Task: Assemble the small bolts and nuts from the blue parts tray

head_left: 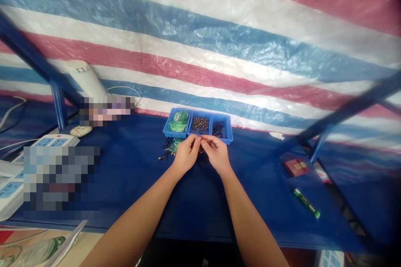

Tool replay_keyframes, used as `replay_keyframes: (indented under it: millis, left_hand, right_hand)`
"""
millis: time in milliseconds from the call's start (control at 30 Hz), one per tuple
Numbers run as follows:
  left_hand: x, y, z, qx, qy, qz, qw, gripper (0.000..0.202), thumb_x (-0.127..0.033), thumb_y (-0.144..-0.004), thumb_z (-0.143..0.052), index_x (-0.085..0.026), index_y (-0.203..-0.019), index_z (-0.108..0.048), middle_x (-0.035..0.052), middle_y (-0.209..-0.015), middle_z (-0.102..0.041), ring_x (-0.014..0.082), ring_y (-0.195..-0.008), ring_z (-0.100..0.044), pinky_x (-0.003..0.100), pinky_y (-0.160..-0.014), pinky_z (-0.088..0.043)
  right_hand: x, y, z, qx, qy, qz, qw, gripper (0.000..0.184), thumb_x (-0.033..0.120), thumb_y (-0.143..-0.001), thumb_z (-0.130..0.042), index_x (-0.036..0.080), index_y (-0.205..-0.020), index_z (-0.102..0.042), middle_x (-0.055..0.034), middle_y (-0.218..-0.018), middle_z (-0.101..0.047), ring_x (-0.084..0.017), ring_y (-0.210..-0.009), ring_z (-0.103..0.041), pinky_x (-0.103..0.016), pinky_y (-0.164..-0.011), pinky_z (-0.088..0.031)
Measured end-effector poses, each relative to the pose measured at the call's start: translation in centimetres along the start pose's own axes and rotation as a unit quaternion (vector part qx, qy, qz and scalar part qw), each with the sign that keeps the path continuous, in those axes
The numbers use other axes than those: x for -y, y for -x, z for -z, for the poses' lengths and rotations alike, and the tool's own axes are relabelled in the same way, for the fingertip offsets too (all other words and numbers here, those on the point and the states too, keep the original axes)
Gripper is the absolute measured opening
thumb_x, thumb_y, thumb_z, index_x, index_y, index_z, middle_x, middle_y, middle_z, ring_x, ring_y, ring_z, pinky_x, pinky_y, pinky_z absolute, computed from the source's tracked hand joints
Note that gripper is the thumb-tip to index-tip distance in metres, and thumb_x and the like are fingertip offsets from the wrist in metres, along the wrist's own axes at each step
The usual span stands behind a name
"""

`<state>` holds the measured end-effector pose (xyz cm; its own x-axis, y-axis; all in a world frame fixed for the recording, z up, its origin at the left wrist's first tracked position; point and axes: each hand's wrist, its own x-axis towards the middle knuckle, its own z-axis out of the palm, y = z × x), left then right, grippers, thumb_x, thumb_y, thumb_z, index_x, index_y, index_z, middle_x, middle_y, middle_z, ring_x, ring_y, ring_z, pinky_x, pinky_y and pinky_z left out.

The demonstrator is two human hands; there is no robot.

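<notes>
Fingertips together, my left hand and my right hand meet just in front of three blue bins. Both are closed in a pinch; whatever lies between the fingers is too small or hidden to name. The left bin contains green plastic bags. Small brass-coloured parts fill the middle bin. Dark screw-like pieces lie in the right bin. Beside my left hand, loose dark and brass pieces and another green bag rest on the blue tabletop.
A white power strip and a blurred-out item occupy the left side. Behind them stands a white cylinder. At right lie a red box and a green tube-like object. Blue metal braces flank both sides; striped sheeting hangs behind.
</notes>
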<state>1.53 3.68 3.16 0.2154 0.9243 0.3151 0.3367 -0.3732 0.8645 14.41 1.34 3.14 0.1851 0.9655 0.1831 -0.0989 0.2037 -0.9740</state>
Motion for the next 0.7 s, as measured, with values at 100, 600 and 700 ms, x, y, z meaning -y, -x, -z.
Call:
replay_keyframes:
  millis: [100, 600, 700]
  left_hand:
    - [0.07, 0.04, -0.03, -0.006, 0.0, 0.008, 1.0, 0.038, -0.04, -0.095, -0.041, -0.018, -0.066, -0.049, -0.0033, -0.055, -0.05, 0.0092, -0.051, -0.047, 0.021, -0.052, -0.036]
    - [0.22, 0.02, -0.2, -0.013, 0.02, 0.012, 1.0, 0.034, -0.042, -0.094, -0.042, -0.018, -0.073, -0.054, -0.0028, -0.058, -0.054, 0.0104, -0.053, -0.05, 0.022, -0.054, -0.037]
    - [0.39, 0.01, -0.25, -0.016, 0.027, 0.019, 0.999, 0.037, -0.044, -0.094, -0.043, -0.018, -0.069, -0.052, -0.0028, -0.056, -0.052, 0.0103, -0.052, -0.048, 0.022, -0.053, -0.036]
  right_hand:
    - [0.08, 0.02, -0.05, 0.014, 0.002, 0.003, 1.0, 0.02, 0.033, -0.08, -0.068, 0.02, -0.094, -0.072, -0.0051, -0.09, -0.073, -0.019, -0.079, -0.068, -0.033, -0.075, -0.057]
    - [0.38, 0.2, -0.31, 0.005, -0.008, -0.013, 1.0, 0.023, 0.037, -0.078, -0.07, 0.02, -0.093, -0.072, -0.005, -0.09, -0.074, -0.019, -0.076, -0.068, -0.032, -0.071, -0.057]
    - [0.46, 0.2, -0.31, 0.01, -0.002, -0.011, 1.0, 0.023, 0.037, -0.079, -0.069, 0.02, -0.094, -0.073, -0.0057, -0.094, -0.074, -0.02, -0.08, -0.069, -0.033, -0.073, -0.057]
